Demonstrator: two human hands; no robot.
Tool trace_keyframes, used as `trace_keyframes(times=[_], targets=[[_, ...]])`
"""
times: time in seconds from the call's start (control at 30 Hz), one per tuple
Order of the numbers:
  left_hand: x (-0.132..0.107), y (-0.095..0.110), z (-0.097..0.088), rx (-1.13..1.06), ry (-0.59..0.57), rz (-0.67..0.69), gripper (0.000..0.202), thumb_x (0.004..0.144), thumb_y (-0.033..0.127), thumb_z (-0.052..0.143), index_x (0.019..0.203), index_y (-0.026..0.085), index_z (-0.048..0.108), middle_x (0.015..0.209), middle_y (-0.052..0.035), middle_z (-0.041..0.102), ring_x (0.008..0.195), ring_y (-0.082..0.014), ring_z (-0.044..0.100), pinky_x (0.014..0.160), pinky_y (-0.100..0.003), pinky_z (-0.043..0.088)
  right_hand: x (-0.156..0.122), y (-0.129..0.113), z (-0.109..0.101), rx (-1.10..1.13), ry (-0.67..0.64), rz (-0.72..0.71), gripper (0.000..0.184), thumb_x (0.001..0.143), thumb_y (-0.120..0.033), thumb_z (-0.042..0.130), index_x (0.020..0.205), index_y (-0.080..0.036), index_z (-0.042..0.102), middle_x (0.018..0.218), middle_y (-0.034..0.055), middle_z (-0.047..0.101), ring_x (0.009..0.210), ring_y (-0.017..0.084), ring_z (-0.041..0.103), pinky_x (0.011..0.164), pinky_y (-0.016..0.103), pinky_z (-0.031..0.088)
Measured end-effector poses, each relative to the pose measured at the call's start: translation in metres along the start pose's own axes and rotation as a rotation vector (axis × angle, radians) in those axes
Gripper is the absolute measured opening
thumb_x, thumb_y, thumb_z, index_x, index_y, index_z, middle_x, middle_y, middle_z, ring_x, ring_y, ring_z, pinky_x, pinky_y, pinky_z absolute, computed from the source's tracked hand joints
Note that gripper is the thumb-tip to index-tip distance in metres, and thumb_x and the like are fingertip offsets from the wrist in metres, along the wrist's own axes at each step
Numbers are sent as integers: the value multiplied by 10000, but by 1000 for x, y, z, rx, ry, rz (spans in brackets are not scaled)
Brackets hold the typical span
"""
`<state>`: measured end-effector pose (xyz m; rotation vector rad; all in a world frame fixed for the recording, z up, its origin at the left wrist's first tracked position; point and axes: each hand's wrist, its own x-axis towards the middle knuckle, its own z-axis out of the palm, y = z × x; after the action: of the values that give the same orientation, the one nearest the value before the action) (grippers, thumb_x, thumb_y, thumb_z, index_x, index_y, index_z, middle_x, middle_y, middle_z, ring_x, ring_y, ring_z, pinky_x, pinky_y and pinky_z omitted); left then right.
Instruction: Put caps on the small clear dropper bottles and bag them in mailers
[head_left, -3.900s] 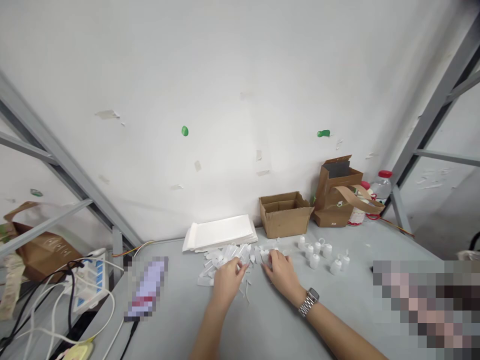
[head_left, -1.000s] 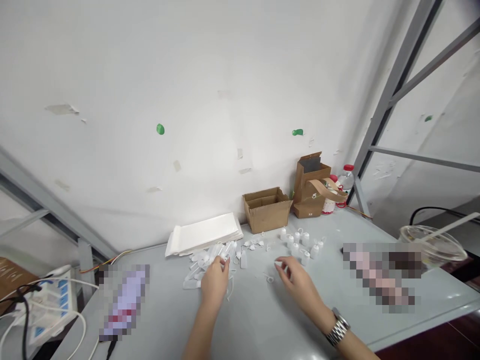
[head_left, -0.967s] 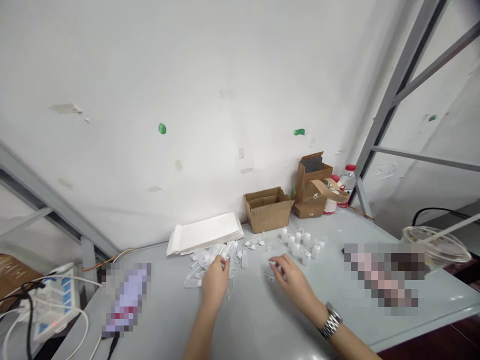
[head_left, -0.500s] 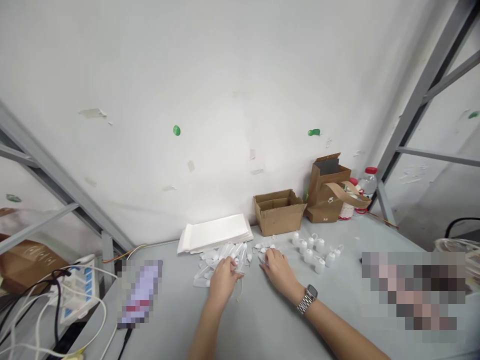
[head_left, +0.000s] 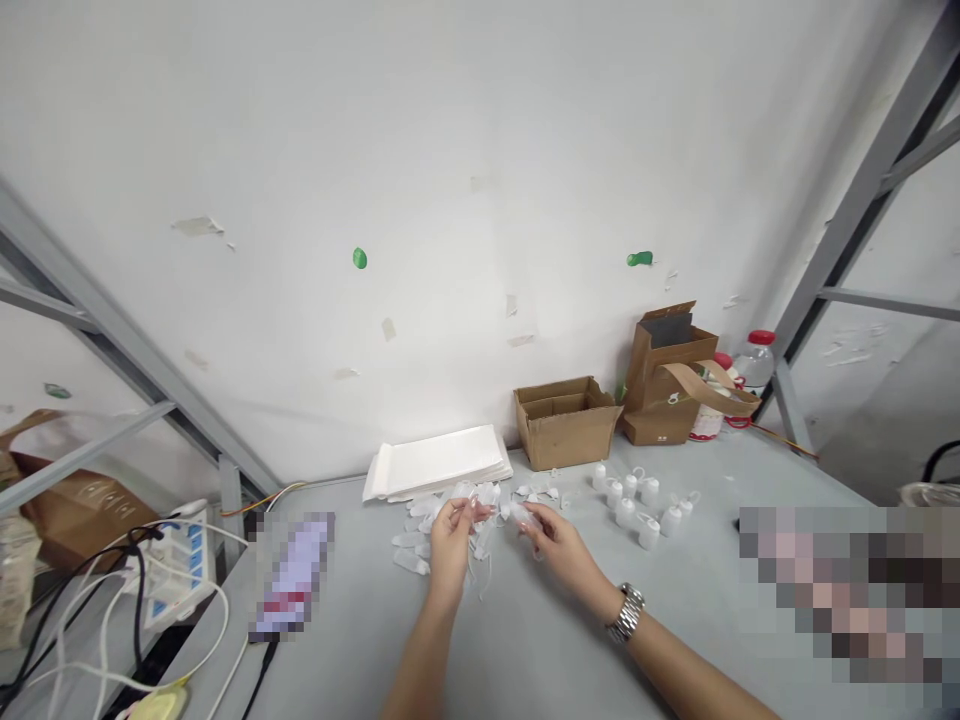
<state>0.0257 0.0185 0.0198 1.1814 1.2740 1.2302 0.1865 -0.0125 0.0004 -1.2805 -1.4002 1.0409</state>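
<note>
The left hand (head_left: 452, 537) pinches a small clear plastic tube (head_left: 480, 497) above the loose tube pile (head_left: 424, 520) on the grey table (head_left: 540, 640). The right hand (head_left: 559, 545) pinches a small white piece (head_left: 525, 516) just beside it; what that piece is I cannot tell.

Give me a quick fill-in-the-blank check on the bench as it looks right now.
1. The wristwatch sits on the person's ____ arm.
2. The open cardboard box stands against the wall, just right of the stack of ____ sheets.
3. The bottle behind the brown paper bag has a ____ cap.
4. The left hand and right hand are raised over a pile of small ____ plastic parts.

Missing words: right; white; red; white
</note>
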Motion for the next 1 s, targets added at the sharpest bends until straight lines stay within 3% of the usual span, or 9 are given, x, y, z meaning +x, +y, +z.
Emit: trace_keyframes(times=[0.13, 0.33, 0.47, 0.6, 0.8, 1.0], targets=[[-2, 2, 3, -104, -35, -69, 367, 649, 500, 607, 778, 160, 558, 828, -109, 714, 810, -235, 659, 681, -299, 425, -2, -2, 6, 70, -30, -18, 293, 780, -411, 541, 954, -185, 608, 749, 16, 615, 630, 154, 545, 631, 292, 462], [-2, -8, 6, -70, -162, 20, 447, 680, 441, 600, 1014, 147, 558, 631, -16, 664, 555, -157, 602, 639, -300, 447, 0, -1, -1, 69, 0, -24, 340, 787, -458, 519, 956, -175, 602, 767, 21, 612, 601, 142, 525, 579, 274, 456], [-3, -12, 9, -34, -233, 48, 442, 705, 448, 564, 1022, 139, 565, 617, -7, 625, 551, -142, 567, 607, -287, 450, 1, -5, -5, 13, 40, -23, 351, 782, -460, 517, 953, -170, 616, 698, 11, 599, 581, 145, 510, 554, 267, 437], [-5, -12, 10, 53, -260, 98, 369, 760, 420, 501, 1009, 160, 583, 626, -9, 612, 561, -140, 560, 604, -284, 454, 0, -10, -6, -66, 109, -50, 348, 780, -450, 519, 953, -170, 631, 758, 37, 630, 611, 153, 513, 589, 278, 442], [-7, -13, 9, 180, -240, 149, 304, 795, 375, 459, 946, 170, 626, 720, -39, 651, 633, -153, 587, 671, -300, 478, -2, -11, -5, -135, 82, -92, 351, 785, -436, 512, 991, -182, 639, 882, 62, 653, 638, 158, 530, 616, 293, 448], [-9, -12, 12, 76, -216, 134, 289, 755, 400, 545, 923, 175, 614, 954, -76, 667, 793, -180, 632, 801, -328, 476, -2, -9, -5, -153, 56, -85, 349, 787, -437, 516, 988, -183, 645, 817, 48, 648, 645, 164, 529, 620, 295, 445]])
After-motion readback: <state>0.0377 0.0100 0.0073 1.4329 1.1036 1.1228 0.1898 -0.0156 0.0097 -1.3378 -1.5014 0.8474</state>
